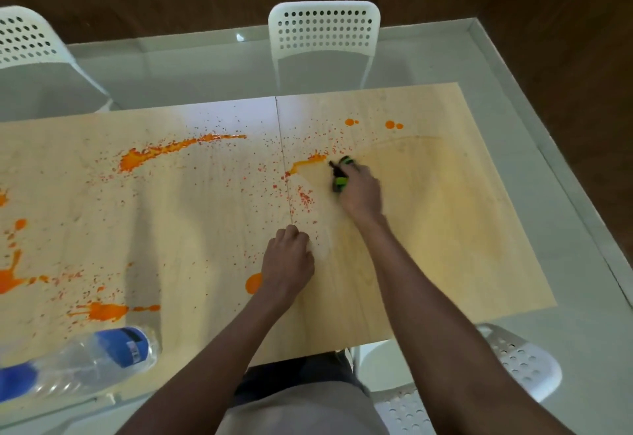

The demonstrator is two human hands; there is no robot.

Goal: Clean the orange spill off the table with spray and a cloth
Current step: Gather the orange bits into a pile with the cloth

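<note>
While orange spill (137, 160) spatters the wooden table (445, 229), white chair (323, 37) beyond, glossy floor (171, 64)

A bottle (85, 362) lies at the table's (445, 229) near-left corner; the right half lies open.

Both bare forearms reach forward from the bottom edge. Right hand (361, 191) stretched farther out, arm nearly straight, fingers curled round a small green-and-black object, blurred. Left hand (288, 260) nearer the body, back of hand up, fingers curled under into a loose fist, knuckles down on the desk (445, 229).
</note>
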